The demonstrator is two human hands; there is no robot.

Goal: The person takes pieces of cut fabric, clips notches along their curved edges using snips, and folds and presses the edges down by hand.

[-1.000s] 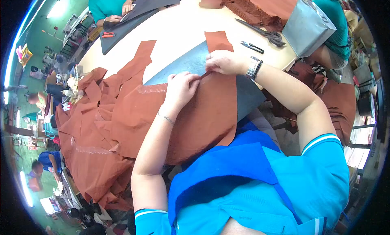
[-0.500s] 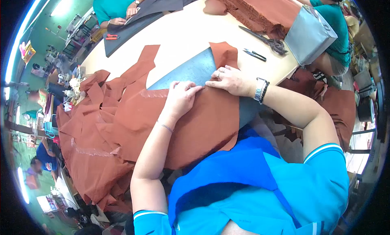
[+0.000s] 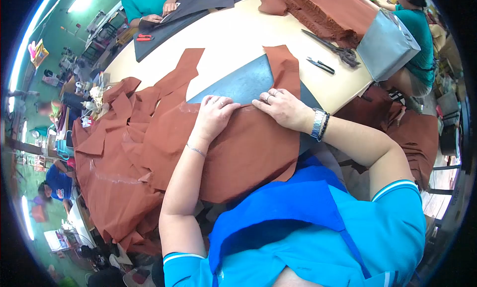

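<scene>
Rust-brown fabric [image 3: 253, 148] spreads over a dark blue-grey board [image 3: 243, 83] and hangs over the table's near edge. My left hand [image 3: 216, 116] pinches the fabric's upper edge, with its fingers curled together. Just to the right, my right hand [image 3: 284, 108] grips the same edge between thumb and fingers, wearing a ring. A narrow folded line of fabric runs between the two hands. A strip of the fabric stands up past the board on the right, and a whitish line shows on the edge left of my left hand.
Small snips [image 3: 320, 65] and large dark scissors [image 3: 333, 48] lie on the pale table [image 3: 223, 34]. Red-handled snips [image 3: 144, 37] rest on a dark board. A grey box [image 3: 387, 44] stands at the right. Two people in green work across the table; crumpled brown fabric [image 3: 114, 178] lies left.
My left hand has shifted left along the edge, and the gap between my hands is wider. My right fingers, flatter half a second ago, are now more curled on the fabric.
</scene>
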